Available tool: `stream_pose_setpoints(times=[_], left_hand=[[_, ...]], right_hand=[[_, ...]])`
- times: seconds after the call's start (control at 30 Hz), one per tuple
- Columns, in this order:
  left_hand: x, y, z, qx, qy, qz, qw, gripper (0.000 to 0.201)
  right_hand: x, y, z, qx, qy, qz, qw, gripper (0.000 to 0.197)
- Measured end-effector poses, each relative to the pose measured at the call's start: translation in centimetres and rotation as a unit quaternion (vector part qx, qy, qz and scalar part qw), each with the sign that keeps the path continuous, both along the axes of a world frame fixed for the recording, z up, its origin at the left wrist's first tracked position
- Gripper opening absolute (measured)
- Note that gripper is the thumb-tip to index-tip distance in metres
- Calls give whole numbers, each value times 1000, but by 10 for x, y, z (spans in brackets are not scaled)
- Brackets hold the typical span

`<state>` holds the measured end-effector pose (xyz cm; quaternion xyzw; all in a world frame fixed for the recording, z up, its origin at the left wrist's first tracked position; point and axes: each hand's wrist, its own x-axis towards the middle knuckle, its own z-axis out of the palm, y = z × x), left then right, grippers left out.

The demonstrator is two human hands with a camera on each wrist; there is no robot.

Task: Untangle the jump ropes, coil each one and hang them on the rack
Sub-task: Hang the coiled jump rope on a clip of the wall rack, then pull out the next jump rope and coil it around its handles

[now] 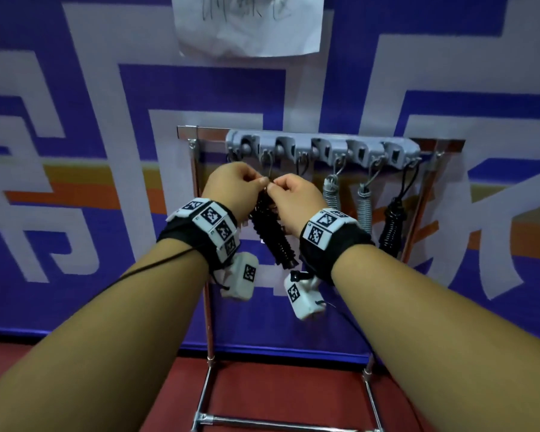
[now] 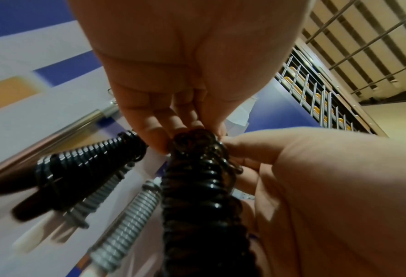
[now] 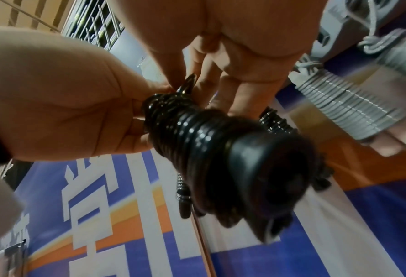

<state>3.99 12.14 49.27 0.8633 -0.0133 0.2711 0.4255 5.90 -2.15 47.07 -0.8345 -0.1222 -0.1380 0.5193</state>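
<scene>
— Head view first: left hand (image 1: pixel 231 185) and right hand (image 1: pixel 293 194) pinch the top of the black coiled rope (image 1: pixel 270 232), just under a hook (image 1: pixel 267 165) on the rack (image 1: pixel 321 148).
— Others hung?
— Two grey coils (image 1: pixel 331 191) and another black one (image 1: pixel 393 222).
— Left wrist view?
— Fingertips (image 2: pixel 159 138) of each grip press on the rope's top loop (image 2: pixel 192 138).
— Right wrist?
— Same pinch (image 3: pixel 182 88). Risk: the loop misses the hook, and the coil springs loose.
</scene>
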Motion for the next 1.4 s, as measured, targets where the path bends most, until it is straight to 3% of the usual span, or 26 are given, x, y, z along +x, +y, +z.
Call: stream_pose_setpoints(times=[0.17, 0.27, 0.37, 0.53, 0.67, 0.83, 1.0, 1.13, 1.23, 1.4], left_hand=[[39, 4, 37, 15, -45, 63, 997, 12], [59, 2, 50, -19, -62, 64, 996, 16], [75, -3, 53, 20, -63, 57, 996, 11], [87, -7, 37, 97, -71, 64, 991, 25], [88, -6, 28, 112, -105, 68, 986, 24], [76, -6, 9, 178, -68, 64, 980, 25], [39, -5, -8, 129, -67, 62, 987, 26], [3, -20, -34, 30, -22, 37, 999, 11], [-10, -33, -67, 60, 85, -51, 993, 11], [-15, -71, -181, 53, 268, -162, 948, 10]], right_hand=[[37, 11, 43, -33, -35, -29, 998, 22], [59, 14, 59, -72, -35, -51, 996, 27], [74, 13, 66, -115, -28, -68, 991, 28], [85, 13, 64, -155, -2, -75, 985, 25], [88, 15, 59, -177, -17, -74, 981, 28], [79, 7, 38, -150, -28, -71, 986, 18], [56, 0, 18, -100, -6, -78, 992, 18], [25, -20, -27, -50, 69, -62, 994, 25], [5, -48, -75, -73, 106, -76, 989, 24], [-10, -107, -208, -67, 263, -79, 959, 13]])
